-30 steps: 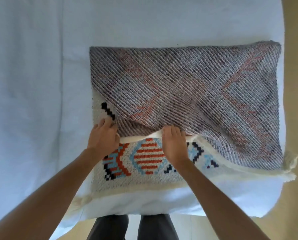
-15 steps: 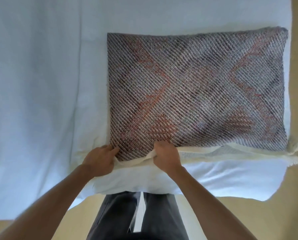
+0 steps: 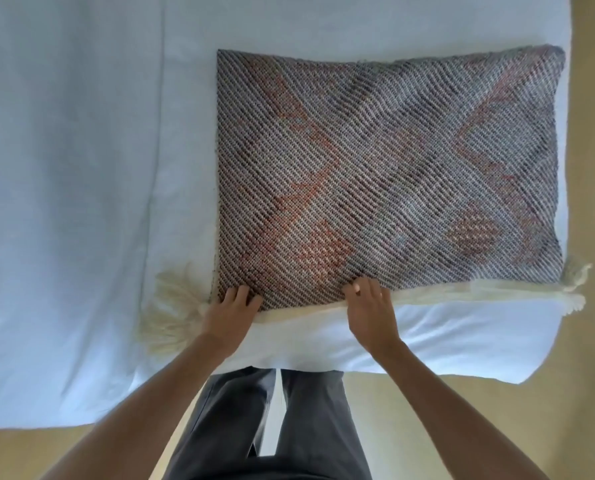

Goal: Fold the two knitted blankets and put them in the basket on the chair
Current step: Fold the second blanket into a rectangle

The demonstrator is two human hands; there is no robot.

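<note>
White bedding fills the frame. Folded knitted blanket lies flat at centre right — long axis left to right, cream fringe along its lower edge. Left hand presses the lower-left corner, right hand the lower edge midway — fingers extended, gripping nothing; blanket extends upward from both.
</note>
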